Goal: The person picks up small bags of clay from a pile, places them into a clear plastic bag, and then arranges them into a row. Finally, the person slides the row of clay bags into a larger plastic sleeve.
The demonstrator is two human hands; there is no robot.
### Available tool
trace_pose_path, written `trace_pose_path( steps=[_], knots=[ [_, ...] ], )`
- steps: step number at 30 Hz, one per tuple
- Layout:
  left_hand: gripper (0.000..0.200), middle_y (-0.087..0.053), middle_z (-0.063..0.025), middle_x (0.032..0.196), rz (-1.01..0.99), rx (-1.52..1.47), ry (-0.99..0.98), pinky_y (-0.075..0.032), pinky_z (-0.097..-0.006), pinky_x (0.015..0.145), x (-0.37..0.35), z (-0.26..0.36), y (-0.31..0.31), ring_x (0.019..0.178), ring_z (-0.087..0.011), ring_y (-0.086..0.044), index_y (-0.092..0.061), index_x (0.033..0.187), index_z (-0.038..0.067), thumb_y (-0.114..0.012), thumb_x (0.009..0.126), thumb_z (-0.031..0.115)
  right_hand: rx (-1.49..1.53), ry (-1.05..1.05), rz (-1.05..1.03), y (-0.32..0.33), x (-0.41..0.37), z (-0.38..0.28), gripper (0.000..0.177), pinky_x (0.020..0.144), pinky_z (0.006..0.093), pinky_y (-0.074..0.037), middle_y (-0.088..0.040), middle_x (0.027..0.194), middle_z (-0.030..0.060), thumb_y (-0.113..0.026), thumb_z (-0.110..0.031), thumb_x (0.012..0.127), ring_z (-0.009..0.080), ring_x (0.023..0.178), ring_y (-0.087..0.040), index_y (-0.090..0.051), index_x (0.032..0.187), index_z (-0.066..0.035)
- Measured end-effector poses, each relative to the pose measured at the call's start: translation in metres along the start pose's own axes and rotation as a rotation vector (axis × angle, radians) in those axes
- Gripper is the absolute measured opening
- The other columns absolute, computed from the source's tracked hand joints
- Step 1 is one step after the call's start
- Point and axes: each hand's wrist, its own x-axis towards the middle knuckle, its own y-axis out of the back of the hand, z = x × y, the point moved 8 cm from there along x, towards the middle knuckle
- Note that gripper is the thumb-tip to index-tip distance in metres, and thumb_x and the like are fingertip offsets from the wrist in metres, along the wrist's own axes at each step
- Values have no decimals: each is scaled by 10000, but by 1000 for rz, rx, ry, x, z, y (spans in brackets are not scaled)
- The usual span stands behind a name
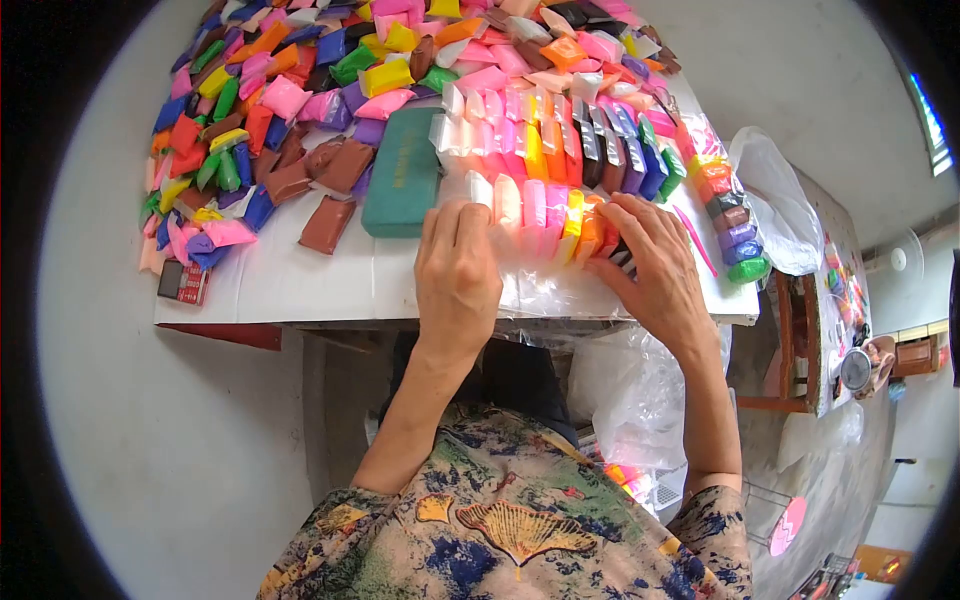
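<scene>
Near the table's front edge lies a row of coloured packets (pixel 534 212) in clear plastic, running from white through pink and yellow to orange and dark. At its left end is my left hand (pixel 458 262), fingers curled down by the white packet; what they pinch is hidden. My right hand (pixel 655 262) lies over the right end, its fingers bent around the orange and darker packets. Behind the row stand more packets (pixel 590 150) in clear wrapping, pink to green. A green case (pixel 402 172) sits to the left of them.
A large pile of loose coloured packets (pixel 285 98) covers the back and left of the table (pixel 330 285). A wrapped column of packets (pixel 738 235) and a pink stick (pixel 697 243) lie at the right. Clear bags (pixel 640 390) hang below the front edge.
</scene>
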Motion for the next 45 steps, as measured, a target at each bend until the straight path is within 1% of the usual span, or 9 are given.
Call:
trace_pose_path(
  steps=[7,10,16,19,28,31,34,37,45],
  knots=[
    [211,-600,-170,985,-53,-39,-82,-483,-433,814,3,3,-1,926,-367,-594,-563,1017,-21,-586,830,-116,8,8,-3,2,0,0,552,1057,446,-371,-566,1296,130,-760,-220,801,307,1234,-518,-564,1289,-53],
    [227,-616,-158,1032,-35,-199,228,-514,-384,810,-8,-15,-4,928,-307,-629,-586,1087,-31,-623,866,-65,14,12,4,2,0,-1,547,1056,448,-372,-570,1296,132,-758,-218,800,308,1236,-519,-563,1284,-53],
    [367,-615,-171,1176,-11,-129,328,-543,-348,804,-27,-18,-9,947,-231,-646,-563,1239,-57,-664,892,6,19,-1,17,1,-1,1,547,1053,450,-379,-577,1289,144,-755,-216,800,317,1233,-523,-556,1282,-50],
    [410,-607,-195,1207,-46,-211,419,-543,-356,810,-27,-21,-11,969,-258,-645,-541,1273,-67,-667,892,21,28,-5,18,1,-1,2,548,1052,447,-382,-577,1289,147,-751,-218,803,321,1231,-524,-554,1286,-49],
    [402,-581,-265,1269,-20,81,89,-480,-467,971,-15,1,-18,1118,-471,-577,-524,1305,-44,-547,905,-56,24,7,12,1,-1,1,560,1050,439,-385,-573,1297,144,-748,-224,808,322,1226,-529,-546,1299,-46],
    [388,-589,-249,1277,-35,-6,109,-483,-425,979,-13,3,-20,1152,-400,-596,-523,1318,-43,-545,930,-38,16,12,17,0,-2,1,563,1050,437,-385,-572,1300,143,-749,-229,808,320,1223,-532,-546,1300,-46],
    [371,-610,-202,1272,-63,-320,391,-478,-377,984,-19,-16,-22,1171,-289,-605,-524,1330,-36,-547,961,-6,21,17,24,0,-2,1,566,1048,437,-387,-571,1302,143,-750,-230,806,318,1223,-533,-546,1300,-45],
    [358,-628,-141,1216,-5,-431,409,-481,-331,934,-20,-17,-23,1082,-194,-600,-529,1333,-27,-549,981,33,32,10,24,1,-2,2,574,1046,442,-389,-568,1307,149,-753,-231,804,320,1231,-530,-542,1304,-47],
    [414,-612,-113,1165,-129,-347,356,-461,-311,898,-21,-20,-23,969,-190,-555,-515,1357,-19,-534,946,34,-44,-76,-58,17,-2,14,763,1118,490,-330,-492,1426,177,-832,-293,727,337,1323,-473,-495,1378,-83]
  ],
)
